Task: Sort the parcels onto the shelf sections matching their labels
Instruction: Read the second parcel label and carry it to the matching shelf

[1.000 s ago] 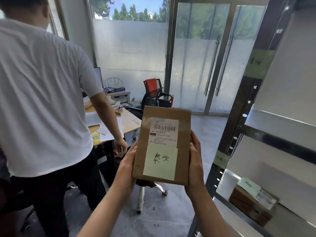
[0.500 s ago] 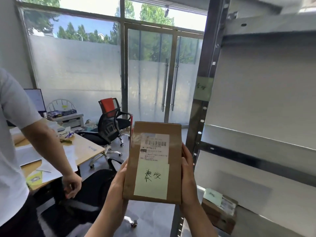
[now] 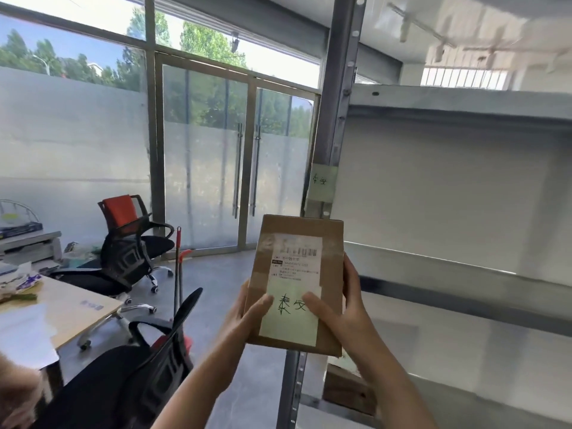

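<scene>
I hold a brown cardboard parcel (image 3: pixel 297 283) upright in front of me, its face turned to me. It bears a white shipping label and a pale green note with two handwritten characters. My left hand (image 3: pixel 244 314) grips its left edge, thumb on the note. My right hand (image 3: pixel 343 308) grips the right edge, thumb also on the note. Just behind the parcel stands the grey metal shelf upright (image 3: pixel 337 119) with a matching green note (image 3: pixel 322 182) stuck on it. The shelf boards (image 3: pixel 464 106) stretch to the right. Another brown parcel (image 3: pixel 346 388) lies on a lower board, partly hidden by my right arm.
Black office chairs (image 3: pixel 130 255) and a wooden desk (image 3: pixel 62 308) with papers fill the left side. A red-handled broom (image 3: pixel 178 267) leans near the chairs. Glass doors (image 3: pixel 238 168) are behind. Another person's hand shows at the bottom left corner (image 3: pixel 15 394).
My view has swung right and upward toward the shelf. The parcel has risen close to the upright's green note. My thumbs now rest on the parcel's note. The other person has almost left view.
</scene>
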